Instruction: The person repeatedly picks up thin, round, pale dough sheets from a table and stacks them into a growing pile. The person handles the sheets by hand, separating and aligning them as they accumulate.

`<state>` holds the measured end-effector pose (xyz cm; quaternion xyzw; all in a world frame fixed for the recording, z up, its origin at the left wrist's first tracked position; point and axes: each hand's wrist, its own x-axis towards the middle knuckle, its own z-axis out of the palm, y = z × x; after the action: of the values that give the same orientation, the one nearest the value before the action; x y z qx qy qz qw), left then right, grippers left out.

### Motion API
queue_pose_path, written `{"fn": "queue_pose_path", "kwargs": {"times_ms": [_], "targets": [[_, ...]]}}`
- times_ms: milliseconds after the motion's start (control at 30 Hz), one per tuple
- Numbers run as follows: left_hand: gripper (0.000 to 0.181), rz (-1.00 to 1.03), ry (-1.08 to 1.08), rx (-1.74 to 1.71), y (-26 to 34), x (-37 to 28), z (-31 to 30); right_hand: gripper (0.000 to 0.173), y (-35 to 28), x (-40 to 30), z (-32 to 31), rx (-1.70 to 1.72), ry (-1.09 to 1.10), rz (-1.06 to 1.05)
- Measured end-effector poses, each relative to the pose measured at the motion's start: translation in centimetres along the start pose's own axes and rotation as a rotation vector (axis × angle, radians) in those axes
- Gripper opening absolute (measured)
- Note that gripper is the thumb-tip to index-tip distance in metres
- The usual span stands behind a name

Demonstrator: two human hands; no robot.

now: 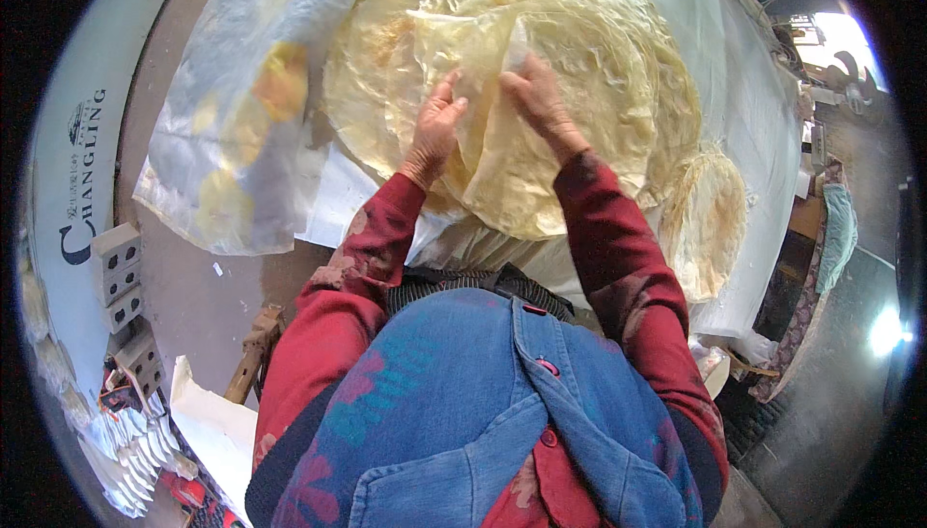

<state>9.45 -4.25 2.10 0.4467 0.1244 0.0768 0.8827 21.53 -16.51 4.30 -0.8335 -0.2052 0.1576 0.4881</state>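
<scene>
A wide heap of thin, wrinkled, yellowish translucent sheets lies before me on a table covered in pale plastic. My left hand is over the heap, with thumb and forefinger close to a thin sheet; whether they pinch it is unclear. Near the middle, my right hand has its fingers curled on the raised edge of a filmy sheet. A smaller oval stack of similar sheets sits at the right of the heap.
A large plastic sheet with yellow-orange patches hangs at the left. Hollow blocks stand beside a printed pale panel. A wooden post is near my left elbow. A fan and teal cloth are at the right.
</scene>
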Motion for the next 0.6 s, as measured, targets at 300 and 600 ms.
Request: {"fn": "queue_pose_path", "kwargs": {"times_ms": [300, 600], "targets": [[0.047, 0.272, -0.166, 0.547, -0.2, -0.5, 1.4, 0.040, -1.3, 1.5, 0.4, 0.200, 0.143, 0.016], [0.039, 0.269, -0.200, 0.510, 1.5, -2.4, 5.1, 0.030, -3.0, -1.7, -7.8, 0.453, -0.116, 0.159]]}}
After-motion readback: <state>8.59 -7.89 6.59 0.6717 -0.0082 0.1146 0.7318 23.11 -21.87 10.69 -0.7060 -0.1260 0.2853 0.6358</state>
